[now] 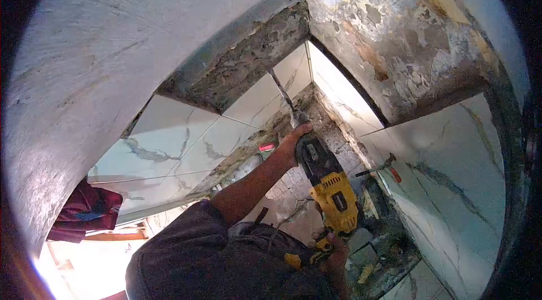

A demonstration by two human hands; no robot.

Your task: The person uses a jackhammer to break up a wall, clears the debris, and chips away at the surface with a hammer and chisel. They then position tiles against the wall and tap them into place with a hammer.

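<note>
A yellow and black rotary hammer (pixel 339 201) slants up across the middle of the view, fitted with a long chisel bit (pixel 282 88). The bit's tip meets the wall around the top edge of the marbled white tiles (pixel 254 97), below a strip of rough exposed plaster (pixel 248 51). My left hand (pixel 294 141) is wrapped round the tool's front end, just behind the bit. Lower down, my right hand (pixel 337 252) grips the rear handle, its fingers partly in shadow.
Marbled tiles (pixel 451 159) also cover the right wall, under patchy broken plaster (pixel 395 34). A hammer (pixel 375 170) is near that wall. Rubble (pixel 367 243) lies at lower right. A small red object (pixel 266 147) sits beyond my left forearm. Maroon cloth (pixel 84 212) hangs at left.
</note>
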